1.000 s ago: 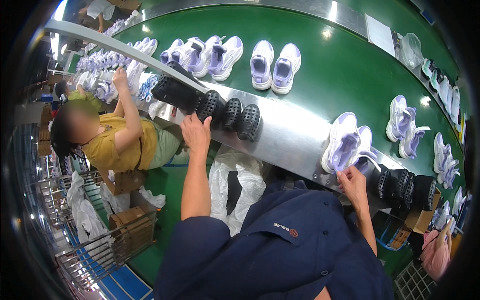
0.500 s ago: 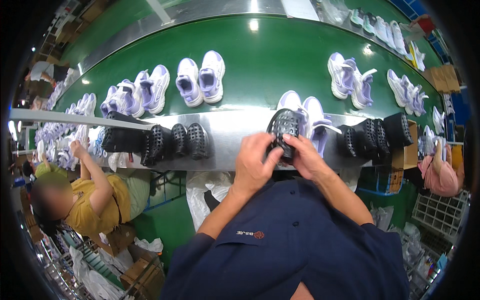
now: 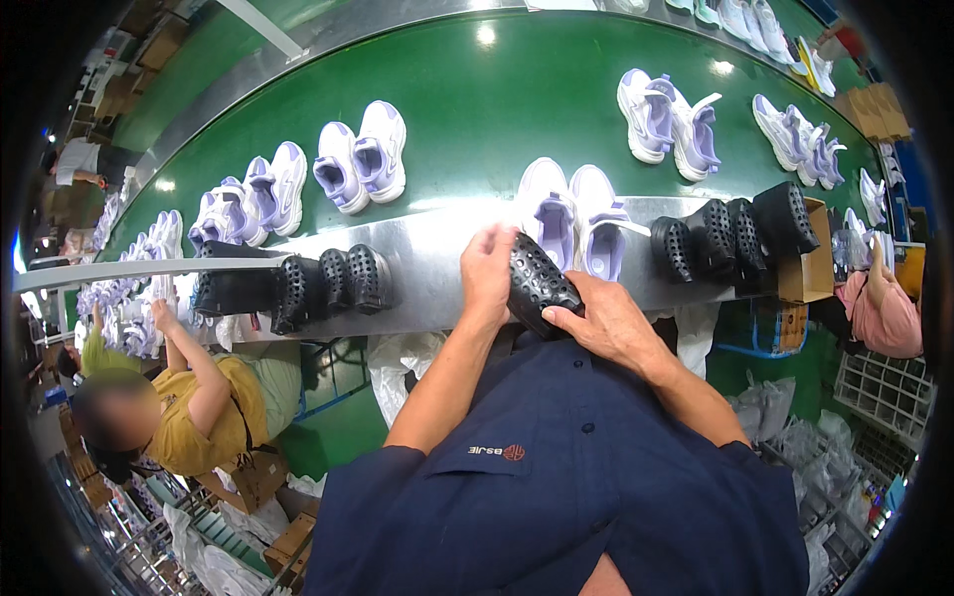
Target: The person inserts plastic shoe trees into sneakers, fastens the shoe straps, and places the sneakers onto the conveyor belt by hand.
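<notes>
At the far left a co-worker in a yellow shirt (image 3: 214,417) is reaching up to the lavender shoes (image 3: 149,308) crowding that end of the green conveyor belt (image 3: 477,119). Just right of them, a row of black perforated soles (image 3: 318,288) is standing on edge along the steel tabletop (image 3: 427,268).

In the middle, the left hand (image 3: 489,273) is gripping the upper end of a black perforated sole (image 3: 537,283), fingers curled closed over it, while the right hand (image 3: 606,323) is cupping its lower edge from below. The sole is being held tilted just above the tabletop's near edge, touching neither row. This looks like handling one sole taken from a stack; any next move calls for keeping both grips steady.

Bare steel is lying open between the two hands and the left row. Right of the hands, a white-and-lavender pair of shoes (image 3: 576,223) is sitting close, then a second row of soles (image 3: 735,233) beside a cardboard box (image 3: 810,268), so room there is tight.
</notes>
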`<state>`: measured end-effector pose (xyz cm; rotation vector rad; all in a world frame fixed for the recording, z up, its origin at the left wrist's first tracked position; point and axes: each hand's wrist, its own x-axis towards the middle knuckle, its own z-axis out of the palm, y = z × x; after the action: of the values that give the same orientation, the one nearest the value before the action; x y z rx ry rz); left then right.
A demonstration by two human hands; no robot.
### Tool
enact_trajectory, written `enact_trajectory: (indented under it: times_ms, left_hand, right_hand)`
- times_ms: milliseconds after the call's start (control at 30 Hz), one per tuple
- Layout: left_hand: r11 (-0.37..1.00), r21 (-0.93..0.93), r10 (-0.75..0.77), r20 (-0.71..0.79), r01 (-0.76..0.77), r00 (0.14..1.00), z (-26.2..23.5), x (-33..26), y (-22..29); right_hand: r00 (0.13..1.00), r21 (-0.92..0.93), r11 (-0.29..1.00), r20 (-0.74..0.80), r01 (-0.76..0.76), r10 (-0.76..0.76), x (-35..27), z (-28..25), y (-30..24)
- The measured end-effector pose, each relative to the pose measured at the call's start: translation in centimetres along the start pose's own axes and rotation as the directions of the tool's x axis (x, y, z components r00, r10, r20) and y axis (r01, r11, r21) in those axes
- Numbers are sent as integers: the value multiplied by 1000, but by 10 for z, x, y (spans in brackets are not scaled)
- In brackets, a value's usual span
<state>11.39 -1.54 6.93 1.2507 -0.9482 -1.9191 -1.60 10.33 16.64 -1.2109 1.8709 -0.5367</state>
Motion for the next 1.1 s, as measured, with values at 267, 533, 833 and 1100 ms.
enact_trajectory:
  times_ms: [267,533,833,1100]
  left_hand:
    - [935,-289,-142,230,207,963,-47,-38,0]
    - [947,-180,-267,20,266,964,-134,40,-47]
    - [262,948,614,-20,-180,789,-105,3,-46]
    - [236,948,567,43,-212,823,-111,-7,-63]
  right_hand:
    - [996,168,985,-80,-34,48,24,20,12]
    - [996,505,859,10,-86,94,40,20,28]
    - [988,598,787,115,-151,102,38,18,37]
    - [998,529,846,36,-67,57,45,19,17]
